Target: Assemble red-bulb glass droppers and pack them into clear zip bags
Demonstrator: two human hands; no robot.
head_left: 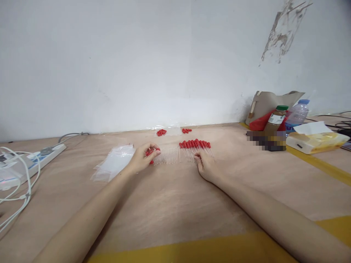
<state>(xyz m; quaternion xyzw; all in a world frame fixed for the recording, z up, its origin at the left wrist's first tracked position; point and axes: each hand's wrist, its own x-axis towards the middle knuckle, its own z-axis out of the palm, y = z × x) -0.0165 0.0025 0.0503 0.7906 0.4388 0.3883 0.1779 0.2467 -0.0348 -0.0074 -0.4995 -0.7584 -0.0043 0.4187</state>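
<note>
A row of clear thin glass dropper tubes (168,155) lies side by side on the table. To its right is a row of droppers fitted with red rubber bulbs (195,144), their tips pointing toward me. My left hand (143,157) is closed at the left end of the bare tubes, with a red rubber bulb (157,149) between thumb and fingers; more red shows under the palm. My right hand (205,167) has its fingers pinched at the lower ends of the bulbed droppers, seemingly on one glass tube. The fingers partly hide that tube.
Clear plastic bags (116,160) are piled at left. Two small groups of red bulbs (161,132) lie near the wall on clear plastic. A power strip (41,160) with white cables is far left. Bottles (277,118), a bag (270,102) and a tissue pack (315,140) stand right.
</note>
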